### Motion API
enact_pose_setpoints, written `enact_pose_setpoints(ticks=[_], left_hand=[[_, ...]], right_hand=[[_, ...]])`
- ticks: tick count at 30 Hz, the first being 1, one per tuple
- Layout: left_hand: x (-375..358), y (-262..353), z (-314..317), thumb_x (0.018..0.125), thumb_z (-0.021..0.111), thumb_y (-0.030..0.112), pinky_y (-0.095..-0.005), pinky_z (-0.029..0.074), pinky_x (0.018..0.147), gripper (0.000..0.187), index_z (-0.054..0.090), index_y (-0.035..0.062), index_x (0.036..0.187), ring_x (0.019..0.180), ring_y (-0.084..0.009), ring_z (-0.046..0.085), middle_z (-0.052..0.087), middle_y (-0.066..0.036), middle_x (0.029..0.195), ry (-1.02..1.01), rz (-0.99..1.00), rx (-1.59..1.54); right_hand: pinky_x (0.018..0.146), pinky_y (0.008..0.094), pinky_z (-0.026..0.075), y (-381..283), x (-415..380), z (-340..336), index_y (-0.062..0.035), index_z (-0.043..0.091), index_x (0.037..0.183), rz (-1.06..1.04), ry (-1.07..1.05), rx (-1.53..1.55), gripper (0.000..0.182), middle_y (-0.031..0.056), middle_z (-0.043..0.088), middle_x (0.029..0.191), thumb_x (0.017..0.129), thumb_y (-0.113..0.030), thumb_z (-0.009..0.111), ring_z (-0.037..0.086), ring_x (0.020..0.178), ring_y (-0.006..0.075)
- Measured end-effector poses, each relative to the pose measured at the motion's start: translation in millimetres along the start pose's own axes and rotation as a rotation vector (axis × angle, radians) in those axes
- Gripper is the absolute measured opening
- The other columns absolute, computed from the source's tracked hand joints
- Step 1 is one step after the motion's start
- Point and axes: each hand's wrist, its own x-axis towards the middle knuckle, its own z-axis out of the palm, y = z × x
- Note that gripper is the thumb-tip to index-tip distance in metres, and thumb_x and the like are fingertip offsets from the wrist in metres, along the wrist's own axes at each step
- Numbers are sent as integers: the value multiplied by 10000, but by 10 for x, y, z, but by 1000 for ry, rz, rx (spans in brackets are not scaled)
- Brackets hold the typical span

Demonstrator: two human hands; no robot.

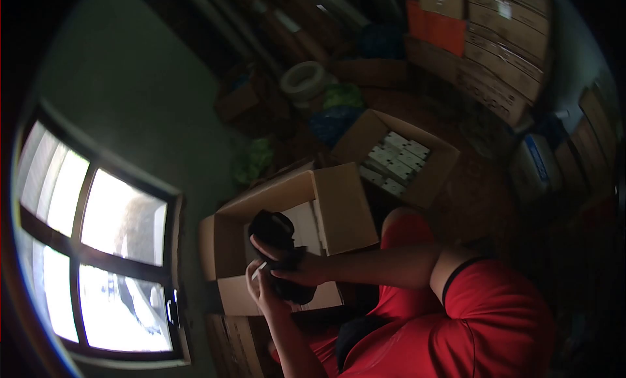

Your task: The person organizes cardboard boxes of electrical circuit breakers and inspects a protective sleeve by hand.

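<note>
A black item (272,227) is held over an open cardboard box (342,208). It has a rounded upper end and a bulky lower part; in this dim light its kind cannot be made out. My right hand (301,266) wraps around its middle, the thumb and fingers closed on it. Against the item's left side, my left hand (262,290) has its fingers bent and pressed close. A small white piece (263,265) shows at the left fingertips, perhaps a tag. Inside the box, pale cardboard shows behind the hands.
Behind the box stands a second open carton (443,163) holding rows of small white boxes (396,158). Stacked cartons (505,45) rise at the upper right. A white ring-shaped roll (304,80) and green and blue bags (332,120) lie farther back. A bright window (120,215) is at left.
</note>
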Motion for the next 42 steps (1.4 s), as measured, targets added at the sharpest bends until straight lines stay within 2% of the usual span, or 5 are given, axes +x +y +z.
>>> enact_pose_setpoints(ticks=[4,15,27,33,42], left_hand=[[158,5,-158,1059,471,470,-360,544,890,465,553,36,1207,990,-222,634,608,-109,1088,60,113,-155],[345,265,4,1070,400,458,-408,548,965,639,383,-42,1469,1195,-282,590,578,-223,1272,602,45,-258],[68,-665,-202,1012,564,326,-446,432,1099,586,399,9,1477,1307,-234,530,565,-163,1372,-91,-244,-549],[101,-314,-63,1039,536,303,-464,420,1110,534,419,19,1476,1361,-316,466,447,-197,1480,-38,32,277],[114,-526,-356,1064,511,349,-416,492,982,466,481,72,1438,1169,-287,580,575,-154,1276,-188,485,986]], right_hand=[[1246,440,152,190,79,116,-122,240,1616,-179,-19,31,669,204,288,1625,984,-175,453,202,1529,380],[1105,395,380,-190,20,127,-129,251,1606,-127,-21,200,850,173,511,1437,885,-178,698,520,1299,320],[882,419,501,-60,289,-441,-33,639,1208,-142,391,35,416,204,675,1058,805,-117,702,658,999,371],[745,477,460,-16,273,-442,-16,583,875,-76,491,-61,167,224,612,870,833,-158,662,614,835,389],[969,412,493,-159,198,-622,-15,628,1283,160,72,81,567,211,705,1126,820,-315,759,668,1083,314]])
